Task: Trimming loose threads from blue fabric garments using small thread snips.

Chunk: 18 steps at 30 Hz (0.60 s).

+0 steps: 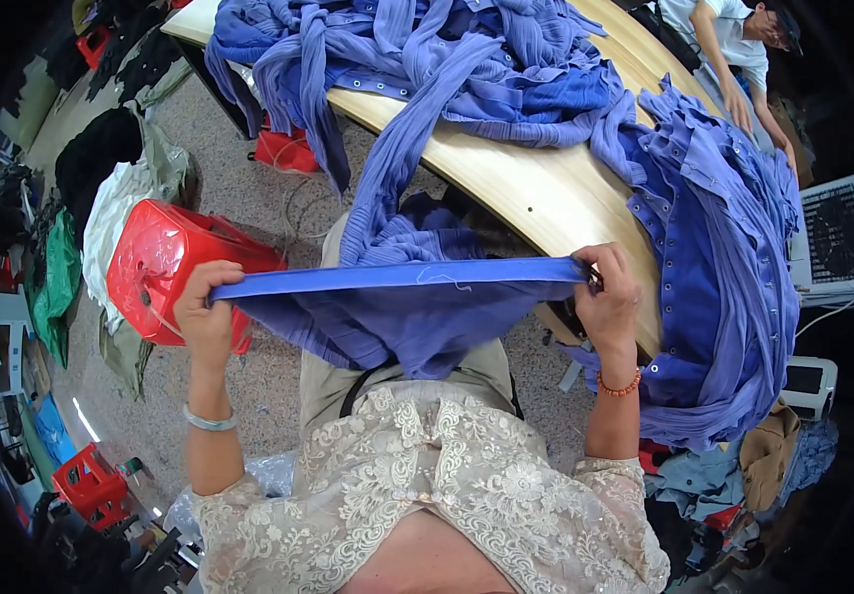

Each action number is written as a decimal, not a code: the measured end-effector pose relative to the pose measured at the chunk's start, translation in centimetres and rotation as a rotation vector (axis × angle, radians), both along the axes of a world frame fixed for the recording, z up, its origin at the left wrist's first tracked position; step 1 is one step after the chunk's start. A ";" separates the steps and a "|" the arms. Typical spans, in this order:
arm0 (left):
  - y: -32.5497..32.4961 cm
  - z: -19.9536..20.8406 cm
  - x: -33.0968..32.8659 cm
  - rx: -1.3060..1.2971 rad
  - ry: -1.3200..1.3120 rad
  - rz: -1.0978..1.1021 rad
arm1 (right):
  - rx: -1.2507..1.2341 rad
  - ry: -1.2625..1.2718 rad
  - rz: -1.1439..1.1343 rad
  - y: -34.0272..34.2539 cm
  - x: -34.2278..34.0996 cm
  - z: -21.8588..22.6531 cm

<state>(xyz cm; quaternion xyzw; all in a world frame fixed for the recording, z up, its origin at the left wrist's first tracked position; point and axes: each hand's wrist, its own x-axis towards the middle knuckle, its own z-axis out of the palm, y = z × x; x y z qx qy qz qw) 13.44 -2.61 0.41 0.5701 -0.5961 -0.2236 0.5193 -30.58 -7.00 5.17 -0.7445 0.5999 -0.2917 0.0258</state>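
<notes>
A blue-purple garment (pixel 378 322) hangs in front of me, its straight brighter-blue band pulled taut between my hands. My left hand (pixel 207 305) pinches one end of the band, and my right hand (pixel 609 297) grips the other end. Something small and dark shows at the right fingers, too little of it to name. A loose pale thread lies across the middle of the band. From the garment a long crinkled strip of the same cloth runs up to the pile of blue-purple garments (pixel 486 69) on the wooden table.
The curved wooden table (pixel 536 188) passes in front of and to the right of me. More blue garments with metal eyelets (pixel 719 267) drape over its right end. A red plastic stool (pixel 165 267) stands close at left. Another person (pixel 729 59) works at the far right.
</notes>
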 end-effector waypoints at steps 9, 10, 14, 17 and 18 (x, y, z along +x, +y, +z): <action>0.5 -2.2 -1.3 -0.230 -0.898 0.020 | -0.236 0.074 -0.005 0.7 -3.3 -3.1; 0.8 -3.3 -0.9 -0.215 -0.972 0.009 | -0.181 0.084 0.019 1.4 -3.5 -4.1; 2.6 -7.8 0.9 -0.061 -1.004 -0.060 | 0.102 0.272 0.147 5.0 -4.3 -6.7; 3.2 -8.4 0.5 -0.023 -0.959 -0.066 | 0.193 0.261 0.103 6.1 -4.6 -8.5; 3.1 -8.3 0.3 -0.015 -0.961 -0.069 | 0.189 0.242 0.097 5.7 -4.6 -8.6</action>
